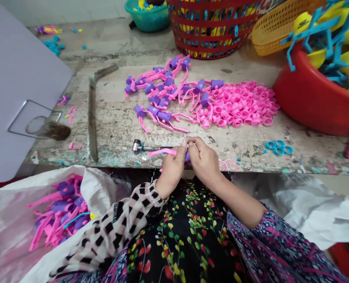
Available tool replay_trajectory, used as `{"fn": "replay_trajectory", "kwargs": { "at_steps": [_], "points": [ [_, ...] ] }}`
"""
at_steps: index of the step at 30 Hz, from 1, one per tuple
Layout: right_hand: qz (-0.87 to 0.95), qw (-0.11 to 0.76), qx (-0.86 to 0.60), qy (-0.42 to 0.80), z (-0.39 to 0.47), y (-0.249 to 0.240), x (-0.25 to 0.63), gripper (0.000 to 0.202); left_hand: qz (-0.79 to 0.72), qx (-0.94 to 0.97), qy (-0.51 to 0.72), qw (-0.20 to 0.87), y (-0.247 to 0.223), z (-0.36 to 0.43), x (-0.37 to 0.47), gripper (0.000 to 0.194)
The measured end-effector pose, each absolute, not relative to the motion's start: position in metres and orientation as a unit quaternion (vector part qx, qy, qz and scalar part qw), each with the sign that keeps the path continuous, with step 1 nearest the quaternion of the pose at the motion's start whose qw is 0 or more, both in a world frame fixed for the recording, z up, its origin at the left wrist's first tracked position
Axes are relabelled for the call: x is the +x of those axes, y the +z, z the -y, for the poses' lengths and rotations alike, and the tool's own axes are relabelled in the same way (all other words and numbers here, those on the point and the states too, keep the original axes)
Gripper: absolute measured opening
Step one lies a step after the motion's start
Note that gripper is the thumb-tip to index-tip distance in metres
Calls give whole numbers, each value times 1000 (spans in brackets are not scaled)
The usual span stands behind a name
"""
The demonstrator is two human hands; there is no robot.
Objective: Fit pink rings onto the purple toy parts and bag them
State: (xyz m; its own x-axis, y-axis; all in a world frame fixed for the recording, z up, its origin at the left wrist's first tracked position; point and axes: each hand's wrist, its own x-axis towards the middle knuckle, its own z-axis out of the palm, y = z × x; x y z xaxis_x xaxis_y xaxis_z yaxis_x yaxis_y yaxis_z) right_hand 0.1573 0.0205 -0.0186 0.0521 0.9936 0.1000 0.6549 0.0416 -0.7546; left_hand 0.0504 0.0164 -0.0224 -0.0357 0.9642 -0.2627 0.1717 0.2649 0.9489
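Observation:
Close to the bench's front edge, my left hand (174,169) is closed around a purple and pink plastic piece (187,156); one of its pink arms (162,151) sticks out to the left. My right hand (203,161) is closed on the same piece from the other side, thumbs and fingertips nearly meeting. What the right fingertips pinch is mostly hidden. Just behind my hands lies a small hammer (137,146) with a black-tipped metal head. Beyond it is a pile of similar purple and pink pieces (165,88), beside a heap of pink rings (242,104).
A bent metal bar (92,114) lies on the worn bench (115,122). Several blue rings (277,147) sit at right, below a red tub (316,94). A red basket (212,29), yellow basket (276,33) and green bowl (149,19) stand behind. A white sack (99,188) holds more pieces.

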Motion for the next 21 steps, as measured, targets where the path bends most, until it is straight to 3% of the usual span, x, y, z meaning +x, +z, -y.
{"fn": "replay_trajectory", "kwargs": {
  "at_steps": [5, 11, 16, 21],
  "points": [
    [698, 348, -602, 170, -21, -22, 157, 38, -633, 396, 402, 530, -27, -19, 50, 48],
    [759, 368, -522, 128, -14, -25, 164, 39, -620, 300, 422, 589, -22, -17, 55, 32],
    [761, 343, -534, 137, -9, -26, 163, 39, -629, 239, 342, 656, -18, -17, 52, 25],
    [766, 331, -535, 131, -6, -30, 163, 38, -624, 231, 271, 695, -18, -18, 47, 34]
  ]
}}
